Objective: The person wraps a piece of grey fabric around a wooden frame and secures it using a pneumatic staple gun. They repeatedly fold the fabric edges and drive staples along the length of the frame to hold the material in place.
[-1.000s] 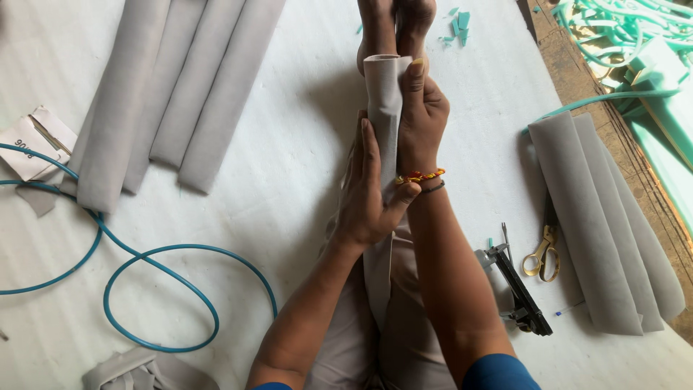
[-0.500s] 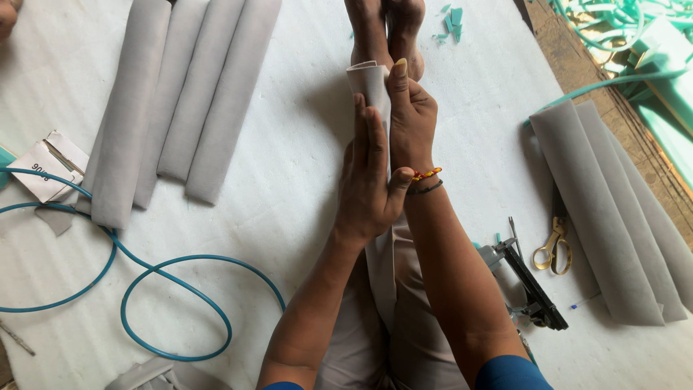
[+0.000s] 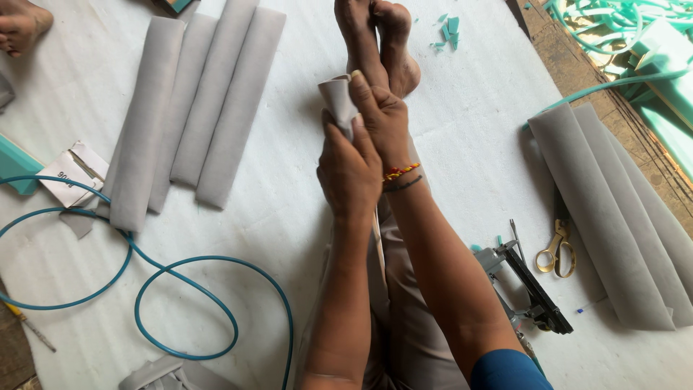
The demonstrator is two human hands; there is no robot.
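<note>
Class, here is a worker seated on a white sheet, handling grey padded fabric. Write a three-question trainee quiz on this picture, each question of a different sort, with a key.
1. True or false: both hands grip the same grey fabric strip.
2. Which wrist wears thread bracelets? A) left B) right
3. What lies right of the black staple gun?

Key
1. True: the left hand and right hand clasp it near the person's feet.
2. B.
3. Gold-handled scissors, beside the grey padded rolls.

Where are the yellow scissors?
In the head view, the scissors lie on the white mat at the right, beside the grey rolls and just right of the black staple gun.
</note>
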